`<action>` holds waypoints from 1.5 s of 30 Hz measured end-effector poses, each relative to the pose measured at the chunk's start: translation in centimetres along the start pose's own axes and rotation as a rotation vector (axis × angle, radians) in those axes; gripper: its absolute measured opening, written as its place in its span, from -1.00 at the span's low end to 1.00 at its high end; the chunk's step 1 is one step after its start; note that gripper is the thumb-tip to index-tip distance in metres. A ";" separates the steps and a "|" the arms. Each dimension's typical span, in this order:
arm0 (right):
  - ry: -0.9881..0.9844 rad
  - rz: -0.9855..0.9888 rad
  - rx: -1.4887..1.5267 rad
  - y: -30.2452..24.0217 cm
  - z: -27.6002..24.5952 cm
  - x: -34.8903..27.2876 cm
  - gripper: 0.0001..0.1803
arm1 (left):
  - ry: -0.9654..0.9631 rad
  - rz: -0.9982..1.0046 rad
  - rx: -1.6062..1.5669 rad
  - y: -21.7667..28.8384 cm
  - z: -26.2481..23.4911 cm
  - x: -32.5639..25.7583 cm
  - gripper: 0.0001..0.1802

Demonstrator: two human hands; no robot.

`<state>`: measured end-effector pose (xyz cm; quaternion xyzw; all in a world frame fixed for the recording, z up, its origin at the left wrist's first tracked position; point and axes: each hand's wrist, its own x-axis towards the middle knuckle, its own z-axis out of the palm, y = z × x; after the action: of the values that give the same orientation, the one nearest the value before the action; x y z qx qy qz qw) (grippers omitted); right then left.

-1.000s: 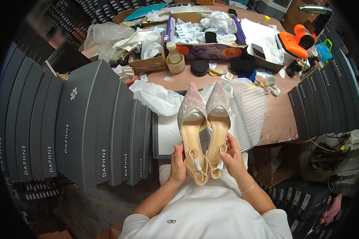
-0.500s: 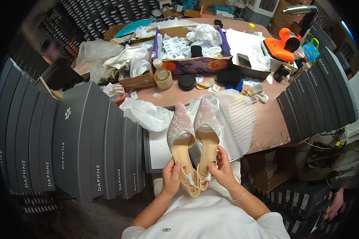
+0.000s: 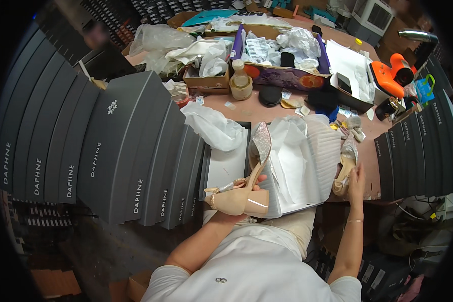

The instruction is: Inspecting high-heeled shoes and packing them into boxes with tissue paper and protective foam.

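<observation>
In the head view, the pink table (image 3: 370,163) shows its front edge to the right of the open box (image 3: 292,210), whose near rim lies by the person's lap. A narrow strip of tabletop runs between the right-hand shoe (image 3: 344,173) and the grey boxes on the right (image 3: 412,146); the left side is tighter, with the big grey boxes (image 3: 121,146) standing close to the left forearm.

The left hand (image 3: 231,218) is closed around the left-hand shoe (image 3: 236,200), which is tilted above the box's near edge, heel toward the body and glittery toe up. Most of that palm is hidden behind the heel; a few fingertips peep out beside it. The right hand (image 3: 356,185) has hold of the other shoe near its heel, out past the ribbed white sheet (image 3: 321,151). I can't tell how its fingers wrap, nor whether that shoe touches the table. Dark rims cut off the outer boxes.

Farther back, a bottle (image 3: 240,84), a round black case (image 3: 270,95) and a purple carton (image 3: 287,75) crowd the table, and crumpled white paper (image 3: 214,128) lies left of the raised toe.
</observation>
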<state>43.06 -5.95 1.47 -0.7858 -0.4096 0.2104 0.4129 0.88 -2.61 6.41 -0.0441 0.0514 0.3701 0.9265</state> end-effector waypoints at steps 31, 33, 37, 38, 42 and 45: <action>-0.637 0.080 1.250 -11.9 -1.1 -12.7 0.05 | 0.257 -0.355 2.147 7.1 4.7 19.9 -0.76; -0.710 0.112 1.430 -11.2 -1.4 -12.7 0.04 | 0.036 -0.004 1.710 7.8 8.4 18.6 -0.74; -0.761 0.097 1.618 -11.2 -2.1 -13.4 0.02 | -0.235 0.250 1.903 3.6 23.0 15.4 -0.52; -0.774 0.087 1.651 -11.3 -1.9 -13.6 0.02 | -0.288 0.322 2.078 3.0 24.0 14.9 -0.53; -0.821 0.042 1.706 -11.6 -1.2 -13.5 0.03 | -0.204 0.720 3.120 2.7 24.0 15.4 -0.70; -0.887 0.063 1.625 -12.2 -1.3 -14.1 0.04 | -0.092 0.720 3.066 3.7 21.4 13.9 -0.85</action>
<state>30.15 -14.14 12.11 -0.1133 -0.2353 0.7256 0.6367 9.74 12.09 25.63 -0.9244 -0.3428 -0.1614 0.0443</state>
